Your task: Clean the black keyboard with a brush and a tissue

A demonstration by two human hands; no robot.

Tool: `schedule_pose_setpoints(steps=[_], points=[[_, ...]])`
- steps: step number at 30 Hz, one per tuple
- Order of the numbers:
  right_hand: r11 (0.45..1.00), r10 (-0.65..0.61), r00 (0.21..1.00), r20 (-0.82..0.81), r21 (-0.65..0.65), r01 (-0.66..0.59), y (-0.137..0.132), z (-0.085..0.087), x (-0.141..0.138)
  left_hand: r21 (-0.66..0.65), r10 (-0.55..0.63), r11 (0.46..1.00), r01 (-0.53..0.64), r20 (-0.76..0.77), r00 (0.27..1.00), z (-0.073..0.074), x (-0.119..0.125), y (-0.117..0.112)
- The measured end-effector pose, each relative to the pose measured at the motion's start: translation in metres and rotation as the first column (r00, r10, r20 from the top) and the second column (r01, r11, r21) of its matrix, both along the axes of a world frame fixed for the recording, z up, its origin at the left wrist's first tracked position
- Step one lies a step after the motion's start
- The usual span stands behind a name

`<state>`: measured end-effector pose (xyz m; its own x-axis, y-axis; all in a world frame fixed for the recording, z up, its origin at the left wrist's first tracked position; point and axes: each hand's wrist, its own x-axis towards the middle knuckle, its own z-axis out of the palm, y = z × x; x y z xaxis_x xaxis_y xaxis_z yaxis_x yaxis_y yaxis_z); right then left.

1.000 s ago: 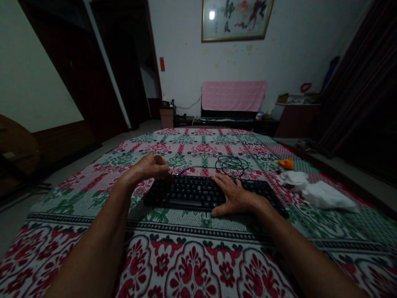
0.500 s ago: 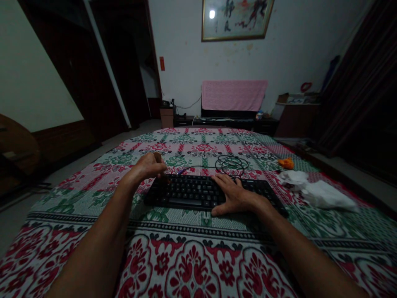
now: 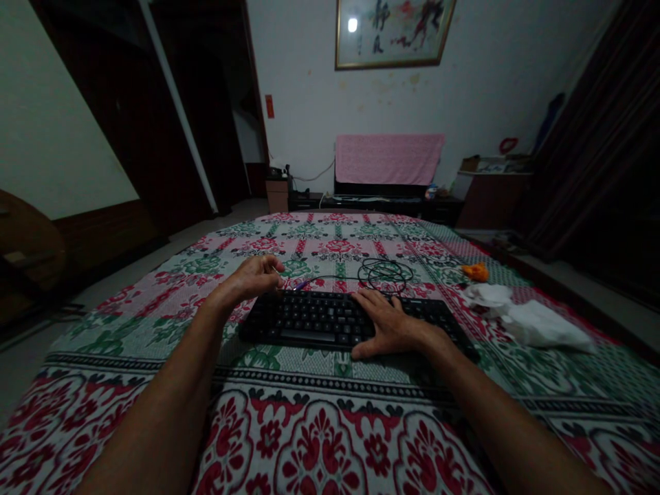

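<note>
A black keyboard (image 3: pixel 314 320) lies flat on the patterned cloth (image 3: pixel 330 371) in front of me. My right hand (image 3: pixel 386 323) rests palm down over its right half, fingers spread, with the thumb at the near edge. Just above the far left corner is my left hand (image 3: pixel 258 275), its thumb and fingers drawn together. Something thin may be between the fingertips, too small and dark to make out. Beyond the keyboard a black cable (image 3: pixel 384 273) lies in a loose coil. A small purple piece (image 3: pixel 300 285) shows where the cable comes near the keyboard's back edge.
To the right lie crumpled white plastic bags (image 3: pixel 546 324) and an orange crumpled item (image 3: pixel 475 272). Past the cloth's far end stands a low dark cabinet (image 3: pixel 381 204) below a pink towel (image 3: pixel 389 158). A dark curtain (image 3: pixel 572 137) hangs at the right.
My left hand has turned slightly and shifted a little to the right along the keyboard's back corner. My right hand and the keyboard have stayed in place.
</note>
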<state>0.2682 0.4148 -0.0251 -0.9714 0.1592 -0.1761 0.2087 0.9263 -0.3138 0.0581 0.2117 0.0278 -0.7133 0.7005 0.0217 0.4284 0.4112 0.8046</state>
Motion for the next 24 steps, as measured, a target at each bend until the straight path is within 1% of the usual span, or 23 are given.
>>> schedule_pose_setpoints(steps=[2, 3, 8, 11, 14, 16, 19, 21, 24], points=[[1.000, -0.005, 1.000, -0.001, -0.005, 0.005, 0.000, 0.000, 0.000, -0.020, -0.060, 0.998, 0.061, 0.039, 0.997, 0.002, -0.002, -0.002], [1.000, -0.009, 1.000, 0.002, -0.007, 0.009, 0.000, 0.000, 0.000, -0.013, -0.069, 0.997, 0.070, 0.052, 0.996, 0.003, -0.003, -0.003], [1.000, -0.009, 1.000, 0.017, -0.017, 0.010, -0.002, 0.004, 0.001, 0.083, -0.045, 0.996, 0.039, 0.082, 0.996, 0.004, -0.003, -0.002], [1.000, -0.009, 1.000, 0.024, -0.012, 0.009, -0.002, 0.005, 0.001, 0.037, -0.033, 0.999, 0.028, 0.126, 0.992, 0.006, 0.003, -0.001], [1.000, -0.008, 1.000, 0.028, 0.000, 0.008, -0.002, 0.005, 0.001, -0.026, -0.003, 1.000, 0.006, 0.121, 0.993, 0.010, 0.007, -0.002], [1.000, -0.008, 1.000, 0.024, 0.003, 0.008, -0.002, 0.004, 0.001, -0.016, 0.042, 0.999, -0.040, 0.106, 0.994, 0.013, 0.008, -0.002], [1.000, -0.008, 1.000, 0.018, -0.001, 0.008, -0.001, 0.003, 0.001, 0.051, 0.104, 0.993, -0.109, 0.093, 0.990, 0.013, 0.009, 0.000], [1.000, -0.007, 1.000, 0.013, -0.002, 0.007, -0.001, 0.003, 0.000, 0.058, 0.098, 0.993, -0.105, 0.105, 0.990, 0.012, 0.009, 0.002], [1.000, -0.007, 1.000, 0.011, 0.001, 0.007, -0.001, 0.002, 0.000, 0.007, 0.079, 0.997, -0.080, 0.119, 0.990, 0.009, 0.005, 0.002]])
